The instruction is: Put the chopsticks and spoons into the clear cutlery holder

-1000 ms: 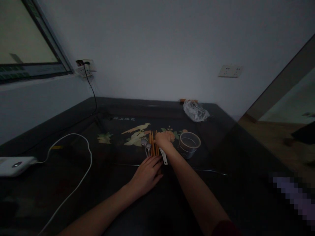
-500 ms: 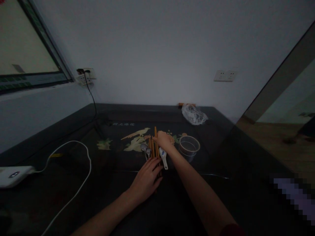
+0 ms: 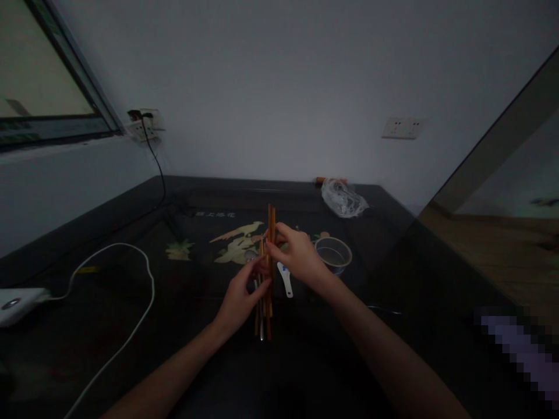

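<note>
My left hand point(image 3: 239, 298) is closed with thumb and fingertips around wooden chopsticks point(image 3: 271, 221) at about their middle. Higher up, my right hand point(image 3: 301, 258) pinches the same chopsticks between thumb and fingers. More chopsticks lie under and beside my left fingers, and a thin metal spoon handle point(image 3: 261, 330) shows among their lower ends. A metal spoon's bowl point(image 3: 250, 255) is partly visible behind my left fingers. Just below my right hand a white ceramic spoon point(image 3: 286, 284) lies on the dark table point(image 3: 201, 326). Right of that hand stands a round clear plastic tub point(image 3: 347, 256).
A crumpled clear plastic bag point(image 3: 343, 201) lies at the table's back right, by a brownish stick-like thing point(image 3: 322, 180). On the left a white cable point(image 3: 151, 291) runs from a white box point(image 3: 21, 305). Wall sockets point(image 3: 402, 128) sit above the table.
My left hand has lifted from lying over the chopsticks to gripping them. The chopsticks in my hands now stand out above the others. The view has shifted slightly.
</note>
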A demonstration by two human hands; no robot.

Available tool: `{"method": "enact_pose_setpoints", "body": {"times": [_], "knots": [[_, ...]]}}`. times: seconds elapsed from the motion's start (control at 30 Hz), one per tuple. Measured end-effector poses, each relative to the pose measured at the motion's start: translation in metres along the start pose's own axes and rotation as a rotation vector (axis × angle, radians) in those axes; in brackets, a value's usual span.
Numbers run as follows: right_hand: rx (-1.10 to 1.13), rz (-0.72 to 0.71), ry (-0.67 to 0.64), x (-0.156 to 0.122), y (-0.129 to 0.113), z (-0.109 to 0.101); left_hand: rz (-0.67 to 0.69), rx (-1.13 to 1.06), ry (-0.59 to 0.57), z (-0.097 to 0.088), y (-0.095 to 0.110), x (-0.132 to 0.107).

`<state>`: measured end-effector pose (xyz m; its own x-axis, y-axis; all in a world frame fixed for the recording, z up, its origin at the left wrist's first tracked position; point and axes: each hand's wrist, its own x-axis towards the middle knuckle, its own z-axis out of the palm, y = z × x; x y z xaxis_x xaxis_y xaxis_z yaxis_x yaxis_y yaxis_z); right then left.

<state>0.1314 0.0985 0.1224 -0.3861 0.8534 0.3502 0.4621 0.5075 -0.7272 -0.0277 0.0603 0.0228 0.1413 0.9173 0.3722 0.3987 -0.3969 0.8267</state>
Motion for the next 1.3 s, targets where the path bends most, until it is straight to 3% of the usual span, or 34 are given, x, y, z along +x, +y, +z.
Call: {"method": "enact_pose_setpoints", "body": {"times": [0.27, 0.53, 0.93, 1.0, 1.1, 1.2, 1.3], "knots": [[-0.105, -0.129, -0.091, -0.023, -0.015, -0.020, 0.095, 0.135, -0.086, 0.000, 0.005, -0.007], [-0.120, -0.094, -0.180, -0.028, -0.011, -0.030, 0.120, 0.160, -0.179, 0.012, 0.008, -0.013], [-0.064, -0.118, -0.231, -0.030, -0.015, -0.034, 0.128, 0.158, -0.160, 0.012, 0.012, -0.015], [-0.040, -0.126, -0.164, -0.031, -0.017, -0.042, 0.120, 0.143, -0.134, 0.010, 0.012, -0.015], [0.105, -0.099, 0.038, -0.035, -0.019, -0.069, 0.111, 0.128, -0.091, 0.008, 0.013, -0.014], [0.222, -0.117, 0.344, -0.041, -0.016, -0.102, 0.108, 0.127, -0.090, 0.006, 0.016, -0.012], [0.182, -0.171, 0.652, -0.048, -0.007, -0.130, 0.148, 0.124, -0.111, 0.005, 0.026, -0.006]]}}
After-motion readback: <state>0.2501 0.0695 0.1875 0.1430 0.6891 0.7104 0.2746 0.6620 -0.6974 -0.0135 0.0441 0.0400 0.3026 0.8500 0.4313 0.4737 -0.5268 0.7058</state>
